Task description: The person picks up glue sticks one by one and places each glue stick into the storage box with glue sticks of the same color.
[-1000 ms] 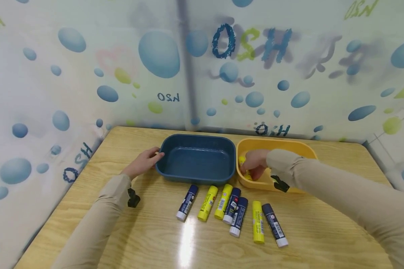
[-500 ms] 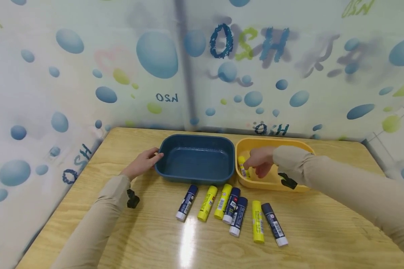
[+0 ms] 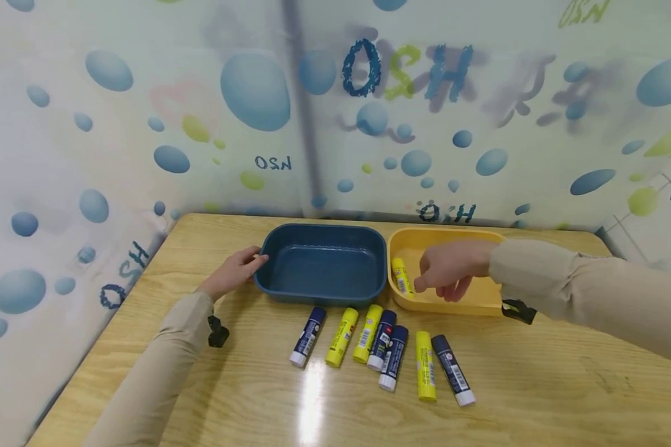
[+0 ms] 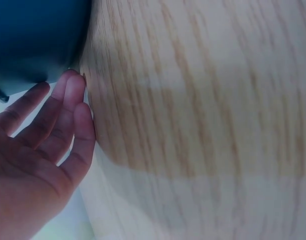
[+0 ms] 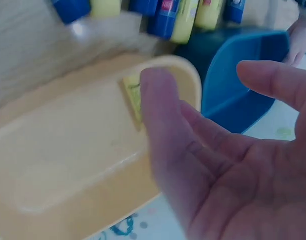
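Note:
A yellow glue stick point(image 3: 402, 277) lies at the left end of the orange-yellow bin point(image 3: 483, 288). Over that bin hovers my right hand point(image 3: 455, 266), its fingers loosely bent and holding nothing; the right wrist view shows the thumb apart from the fingers. My left hand point(image 3: 232, 273) rests at the left end of the dark blue bin point(image 3: 324, 267), fingertips against its outer wall. In the left wrist view, those fingers point(image 4: 83, 125) are relaxed beside the bin's base. No glue stick shows inside the blue bin.
In front of the bins, several glue sticks lie on the wooden table point(image 3: 246, 397): a navy one point(image 3: 307, 336) at the left, a yellow one point(image 3: 425, 366) and a navy one point(image 3: 453, 370) at the right, others between. A patterned wall covering point(image 3: 335, 136) stands behind the table.
My right hand has let go of the yellow glue stick in the orange-yellow bin and moved right, away from it. The left hand has stayed at the blue bin.

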Demonstrator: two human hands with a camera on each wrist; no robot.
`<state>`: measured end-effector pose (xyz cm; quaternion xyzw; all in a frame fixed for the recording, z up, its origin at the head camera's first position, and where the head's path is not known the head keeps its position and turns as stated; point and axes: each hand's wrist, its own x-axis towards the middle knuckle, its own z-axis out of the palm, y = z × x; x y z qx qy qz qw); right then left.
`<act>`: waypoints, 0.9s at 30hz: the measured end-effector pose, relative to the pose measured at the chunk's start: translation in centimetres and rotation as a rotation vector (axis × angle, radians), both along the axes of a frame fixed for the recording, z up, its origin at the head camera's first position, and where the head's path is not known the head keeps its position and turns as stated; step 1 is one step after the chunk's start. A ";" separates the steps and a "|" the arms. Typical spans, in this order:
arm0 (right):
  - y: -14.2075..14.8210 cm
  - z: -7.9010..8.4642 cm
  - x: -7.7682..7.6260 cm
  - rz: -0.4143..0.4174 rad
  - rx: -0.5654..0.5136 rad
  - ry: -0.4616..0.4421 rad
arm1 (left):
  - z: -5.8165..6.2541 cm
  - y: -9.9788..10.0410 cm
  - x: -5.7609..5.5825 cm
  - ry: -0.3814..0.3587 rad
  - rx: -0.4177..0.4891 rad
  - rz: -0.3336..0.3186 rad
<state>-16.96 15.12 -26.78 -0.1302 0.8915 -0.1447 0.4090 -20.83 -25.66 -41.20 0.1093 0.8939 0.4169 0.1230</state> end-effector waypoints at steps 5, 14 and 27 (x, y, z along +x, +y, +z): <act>0.4 0.6 2.1 0.065 -0.001 0.010 | -0.1 -0.1 0.0 0.002 -0.014 0.008; 1.8 -1.0 5.8 0.099 0.031 0.107 | -0.3 -0.2 0.0 -0.013 0.014 -0.002; 4.7 -6.1 6.7 0.101 0.006 0.159 | 0.3 0.2 0.2 -0.008 -0.019 0.010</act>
